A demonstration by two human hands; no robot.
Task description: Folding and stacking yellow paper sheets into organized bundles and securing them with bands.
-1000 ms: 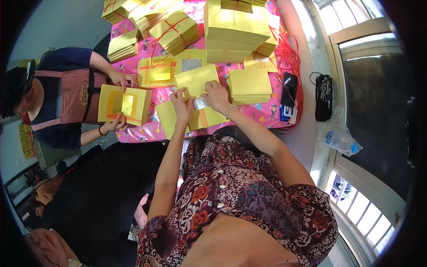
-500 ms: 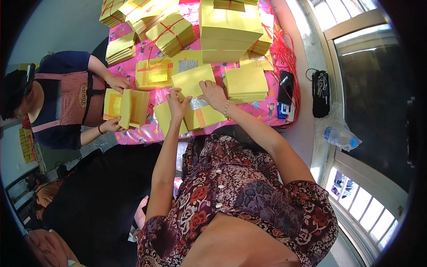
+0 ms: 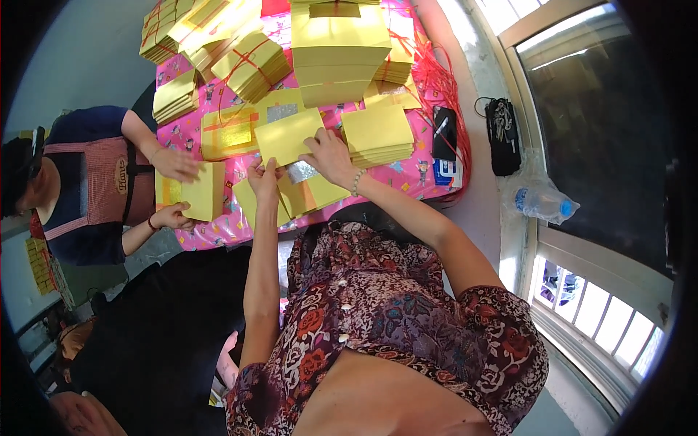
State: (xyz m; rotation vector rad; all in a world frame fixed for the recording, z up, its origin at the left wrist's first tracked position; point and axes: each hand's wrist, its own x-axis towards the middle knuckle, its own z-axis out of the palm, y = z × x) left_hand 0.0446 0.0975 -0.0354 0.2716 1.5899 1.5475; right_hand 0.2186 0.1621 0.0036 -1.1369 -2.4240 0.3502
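A folded sheet of yellow paper [image 3: 289, 136] lies at a slant before me, over more yellow sheets. My left hand [image 3: 264, 179] pinches its lower left edge between thumb and fingers. On its right end rests my right hand [image 3: 331, 156], fingers apart on the paper. Beneath, an unfolded yellow sheet [image 3: 320, 196] shows an orange stripe and part of a silver foil patch [image 3: 300, 171]. A neat stack of folded yellow paper [image 3: 378, 136] stands just right of my right hand. Another sheet with a gold foil patch [image 3: 236, 134] lies beyond my left hand.
A co-worker at the left handles a folded yellow sheet [image 3: 203, 192]. Tied yellow bundles [image 3: 251, 65] and a tall stack [image 3: 340, 65] fill the pink table cover's [image 3: 236, 171] far side. Red string [image 3: 454, 109], a phone [image 3: 444, 133], keys [image 3: 502, 120] and a bottle [image 3: 542, 203] are rightward.
The whole view has shifted, so the table sits further left. My hands keep their places on the folded sheet. The co-worker's far hand has swept over their sheet, which now lies folded flatter.
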